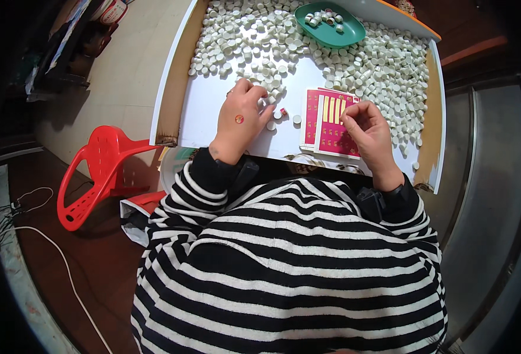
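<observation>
My left hand (239,121) is over the near edge of a pile of small white caps (266,74). Its fingers are bent and its thumb stands apart from them; a round red sticker (239,119) is on its back. Beside its thumb lie a few loose caps (297,120) and a small red-wrapped one (283,111). Farther right, my right hand (368,133) pinches thumb and forefinger together over a magenta sticker sheet (331,143) with bare yellow strips. Whatever is between those fingertips is too small to make out. Another sheet (310,118) lies beneath it.
A green dish (331,40) holding several caps, some with red, sits at the far side. White caps (390,71) cover the tray's right part. Raised walls (172,88) edge the white tray. A red plastic chair (104,159) stands to the left.
</observation>
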`<state>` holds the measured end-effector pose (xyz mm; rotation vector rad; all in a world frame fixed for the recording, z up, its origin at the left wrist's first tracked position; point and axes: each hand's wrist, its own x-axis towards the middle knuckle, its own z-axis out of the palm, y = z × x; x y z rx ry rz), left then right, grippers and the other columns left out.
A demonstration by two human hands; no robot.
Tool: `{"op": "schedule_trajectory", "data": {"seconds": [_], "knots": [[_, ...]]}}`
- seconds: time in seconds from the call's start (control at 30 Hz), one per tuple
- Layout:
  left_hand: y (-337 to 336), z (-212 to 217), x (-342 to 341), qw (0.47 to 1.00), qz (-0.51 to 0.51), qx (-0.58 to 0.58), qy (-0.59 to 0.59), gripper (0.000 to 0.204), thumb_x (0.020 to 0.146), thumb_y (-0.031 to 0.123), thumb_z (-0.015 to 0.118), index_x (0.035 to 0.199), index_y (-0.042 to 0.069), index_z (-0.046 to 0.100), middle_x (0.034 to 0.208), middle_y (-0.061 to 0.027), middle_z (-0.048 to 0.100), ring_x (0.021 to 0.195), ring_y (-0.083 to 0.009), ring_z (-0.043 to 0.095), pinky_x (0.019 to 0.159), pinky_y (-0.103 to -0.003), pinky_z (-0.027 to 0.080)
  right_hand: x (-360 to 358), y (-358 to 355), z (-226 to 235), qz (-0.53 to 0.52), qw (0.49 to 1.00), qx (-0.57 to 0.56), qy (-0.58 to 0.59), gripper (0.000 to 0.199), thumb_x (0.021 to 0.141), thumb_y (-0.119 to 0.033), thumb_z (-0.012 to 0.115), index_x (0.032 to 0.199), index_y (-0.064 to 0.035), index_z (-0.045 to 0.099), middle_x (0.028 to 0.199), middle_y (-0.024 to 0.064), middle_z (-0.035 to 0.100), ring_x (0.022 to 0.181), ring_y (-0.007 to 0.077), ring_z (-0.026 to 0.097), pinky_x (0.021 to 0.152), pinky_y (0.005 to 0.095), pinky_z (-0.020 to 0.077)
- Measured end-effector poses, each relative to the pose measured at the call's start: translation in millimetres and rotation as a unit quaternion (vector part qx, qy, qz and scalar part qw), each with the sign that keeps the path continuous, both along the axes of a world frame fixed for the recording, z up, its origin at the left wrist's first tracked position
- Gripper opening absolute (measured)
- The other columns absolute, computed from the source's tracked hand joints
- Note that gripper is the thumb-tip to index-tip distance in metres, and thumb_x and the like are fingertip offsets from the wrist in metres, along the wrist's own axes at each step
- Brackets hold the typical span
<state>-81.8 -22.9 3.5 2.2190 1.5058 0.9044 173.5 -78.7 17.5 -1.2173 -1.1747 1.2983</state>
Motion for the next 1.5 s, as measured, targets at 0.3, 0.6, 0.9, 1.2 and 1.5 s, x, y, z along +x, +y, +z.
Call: {"op": "schedule_trajectory", "data": {"seconds": [0.3,0.6,0.9,1.2,1.5], "knots": [[7.8,-4.0,5.6,0.998,-0.044,0.033,0.003,0.017,0.071,0.009,0.071,0.084,0.005,0.062,0.084,-0.0103,0.055,0.078,-0.0290,0.056,0.069,-0.036,0.047,17.5,1.8,-5.7,-0.055,0.989,0.020,-0.137,0.015,0.085,-0.006,0.062,0.097,-0.0024,0.055,0.088,0.0016,0.056,0.075,0.0078,0.054,0.067,0.0206,0.0431],[-23.8,26.6,27.7,0.987,-0.116,0.058,-0.097,0.017,0.071,0.005,0.071,0.084,0.003,0.060,0.088,-0.0100,0.059,0.079,-0.0264,0.057,0.070,-0.034,0.045,19.7,19.3,-17.6,-0.029,0.853,0.208,-0.478,0.028,0.073,-0.005,0.062,0.101,-0.0014,0.058,0.095,0.0142,0.053,0.083,0.0301,0.056,0.075,0.0359,0.0483],[-31.7,27.2,32.2,0.979,-0.114,-0.002,-0.167,0.017,0.072,0.003,0.069,0.086,0.002,0.060,0.078,-0.0090,0.062,0.066,-0.0214,0.057,0.060,-0.030,0.046,17.7,13.5,-18.0,-0.028,0.838,0.250,-0.484,0.019,0.070,-0.004,0.065,0.084,-0.0009,0.052,0.095,0.0147,0.055,0.088,0.0319,0.056,0.078,0.0371,0.0476],[-33.5,37.2,34.8,0.978,-0.117,-0.009,-0.172,0.016,0.072,0.000,0.067,0.086,0.002,0.060,0.077,-0.0089,0.061,0.068,-0.0195,0.059,0.059,-0.029,0.046,23.5,-4.5,30.0,0.103,0.953,0.039,-0.284,0.029,0.076,-0.003,0.068,0.078,-0.0044,0.039,0.104,0.0138,0.058,0.098,0.0191,0.057,0.086,0.0292,0.0445],[-35.4,61.0,49.1,0.972,-0.158,0.091,-0.151,0.022,0.068,-0.005,0.070,0.087,0.002,0.061,0.078,-0.0074,0.061,0.067,-0.0175,0.057,0.059,-0.026,0.047,-17.0,-4.9,53.6,0.028,0.994,-0.029,0.106,0.032,0.082,0.000,0.065,0.078,-0.0105,0.035,0.092,0.0054,0.057,0.085,0.0087,0.053,0.080,0.0236,0.0426]]}}
